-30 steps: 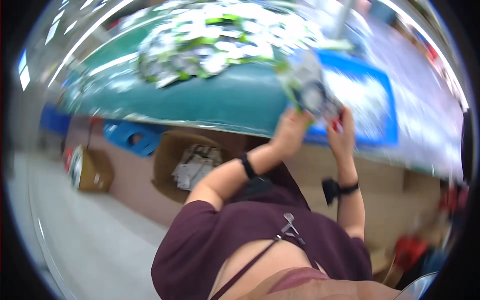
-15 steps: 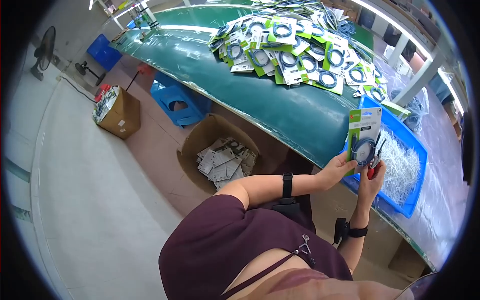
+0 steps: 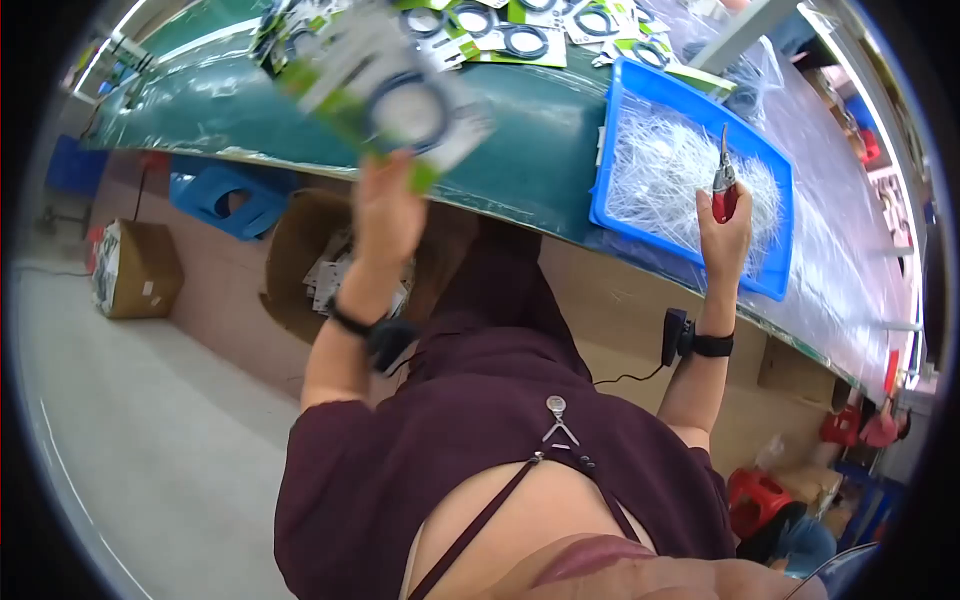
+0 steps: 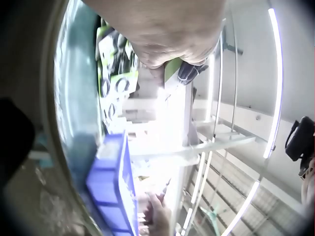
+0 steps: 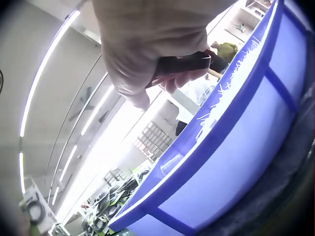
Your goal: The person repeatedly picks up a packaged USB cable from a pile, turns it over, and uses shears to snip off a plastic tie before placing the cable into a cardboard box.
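My left hand [image 3: 388, 215] pinches the lower edge of a carded cable pack [image 3: 408, 108], blurred by motion, with a coiled dark-blue cable on a white and green card. It is over the front of the green table. In the left wrist view, part of the coiled cable [image 4: 189, 73] shows below the hand. My right hand [image 3: 728, 235] grips small red-handled cutters [image 3: 724, 185], their tips pointing away from me. Beneath them is a blue tray [image 3: 786, 220] full of thin clear plastic strips [image 3: 655, 165]. In the right wrist view, a cutter handle [image 5: 182, 65] lies in the curled fingers.
More carded cable packs [image 3: 525, 40] are heaped toward the back of the green table [image 3: 530, 135]. Below its front edge stand a cardboard box [image 3: 285, 255] with cards inside, and a blue stool [image 3: 215, 195]. Another filled box [image 3: 150, 270] is farther left. A metal post [image 3: 748, 32] rises behind the tray.
The hands were together at the pack beside the tray. The left hand has since swung left with the pack, away from the cutters. The right hand stays by the tray, still holding the cutters.
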